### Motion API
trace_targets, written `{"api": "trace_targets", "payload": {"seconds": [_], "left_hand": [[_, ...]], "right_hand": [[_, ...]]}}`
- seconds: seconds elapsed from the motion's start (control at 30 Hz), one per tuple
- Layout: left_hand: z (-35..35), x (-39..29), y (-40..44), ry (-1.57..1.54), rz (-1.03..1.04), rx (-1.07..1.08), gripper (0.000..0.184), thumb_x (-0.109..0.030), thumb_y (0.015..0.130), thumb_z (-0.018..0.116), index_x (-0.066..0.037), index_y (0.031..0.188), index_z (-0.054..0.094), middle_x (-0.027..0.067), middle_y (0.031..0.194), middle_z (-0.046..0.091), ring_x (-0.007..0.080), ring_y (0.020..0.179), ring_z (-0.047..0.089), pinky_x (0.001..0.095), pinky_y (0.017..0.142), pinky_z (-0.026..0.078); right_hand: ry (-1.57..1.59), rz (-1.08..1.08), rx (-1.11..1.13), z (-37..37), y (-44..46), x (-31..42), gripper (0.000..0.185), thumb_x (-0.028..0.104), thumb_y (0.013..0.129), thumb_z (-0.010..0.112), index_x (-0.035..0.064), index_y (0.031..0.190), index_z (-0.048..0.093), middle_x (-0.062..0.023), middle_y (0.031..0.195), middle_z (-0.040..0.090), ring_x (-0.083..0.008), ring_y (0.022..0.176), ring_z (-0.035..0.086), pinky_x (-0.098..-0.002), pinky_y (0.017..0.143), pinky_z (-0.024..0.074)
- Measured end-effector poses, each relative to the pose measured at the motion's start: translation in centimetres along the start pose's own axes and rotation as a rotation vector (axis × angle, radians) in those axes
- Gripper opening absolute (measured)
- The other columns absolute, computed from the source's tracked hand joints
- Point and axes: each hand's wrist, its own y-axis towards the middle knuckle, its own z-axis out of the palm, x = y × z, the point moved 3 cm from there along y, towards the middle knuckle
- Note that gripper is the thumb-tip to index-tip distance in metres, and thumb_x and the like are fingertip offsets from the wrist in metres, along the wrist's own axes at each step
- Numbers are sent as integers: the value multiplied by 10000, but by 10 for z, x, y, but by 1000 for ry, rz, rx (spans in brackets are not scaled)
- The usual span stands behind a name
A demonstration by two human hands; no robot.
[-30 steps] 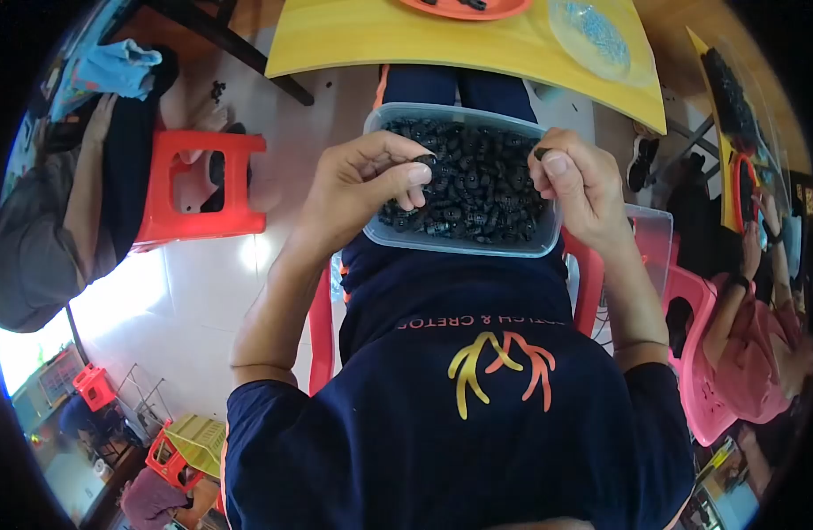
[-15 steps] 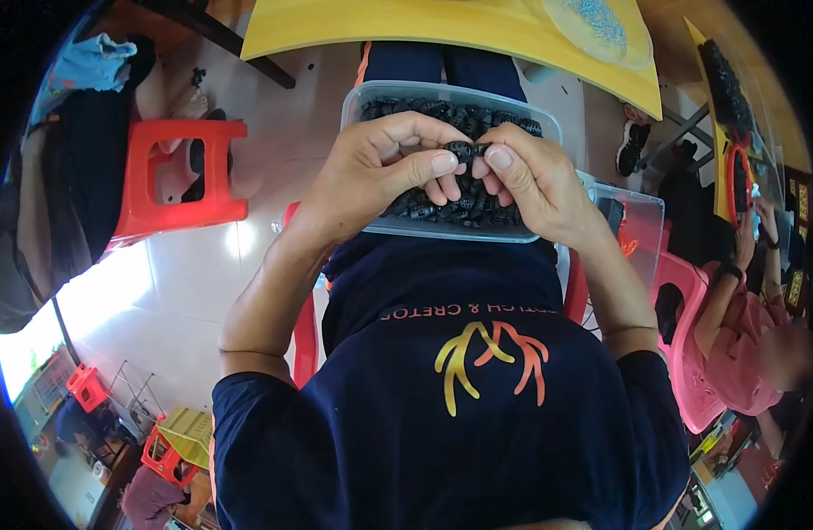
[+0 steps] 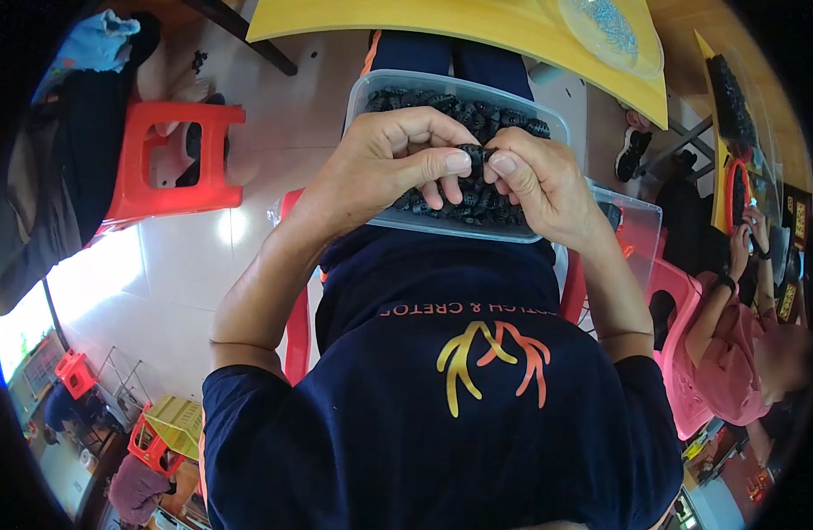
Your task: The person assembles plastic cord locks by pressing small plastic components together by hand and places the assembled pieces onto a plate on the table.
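A clear plastic box (image 3: pixel 468 233) full of small black ribbed parts (image 3: pixel 504 212) rests on the lap. Over it, my left hand (image 3: pixel 398 163) pinches a black ribbed part (image 3: pixel 471 159) between thumb and index finger. My right hand (image 3: pixel 539 177) meets it from the right, thumb and index finger closed on a small dark piece (image 3: pixel 489 154) that touches the ribbed part. The fingertips partly cover both pieces.
A yellow table (image 3: pixel 380 19) with a round clear tray (image 3: pixel 611 34) of small bluish pieces stands ahead. A red stool (image 3: pixel 177 159) is at the left. At the right, a person in pink (image 3: pixel 733 362) works beside another clear container (image 3: pixel 632 221).
My hands have come together over the box from their separate positions, bringing the small dark piece against the ribbed part. The view has shifted slightly.
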Motion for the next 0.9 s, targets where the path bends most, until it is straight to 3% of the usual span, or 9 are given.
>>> {"api": "trace_targets", "payload": {"seconds": [0.57, 0.77, 0.9], "left_hand": [[-3, 1, 0, -52, 55, 28, 120, -41, 902, 662, 22, 1002, 643, 108, 811, 680, 149, 701, 663, 270, 622, 544], [-1, 4, -2, -19, 42, 33, 119, -36, 896, 670, 25, 994, 641, 102, 800, 679, 138, 691, 656, 258, 631, 544], [1, 7, -2, -76, 33, 73, 125, -33, 894, 672, 29, 996, 637, 99, 794, 676, 136, 688, 654, 256, 623, 538]], "right_hand": [[50, 143, 40, 1, -2, 7, 293, 233, 1019, 498, 2, 852, 566, -78, 672, 565, -171, 592, 579, -320, 546, 470], [-197, -28, -11, 5, -4, 9, 286, 214, 999, 534, -12, 826, 563, -80, 646, 559, -164, 569, 589, -307, 529, 482], [76, 178, 93, 2, -4, 12, 311, 239, 999, 542, -9, 813, 574, -67, 620, 555, -143, 554, 593, -291, 523, 498]]}}
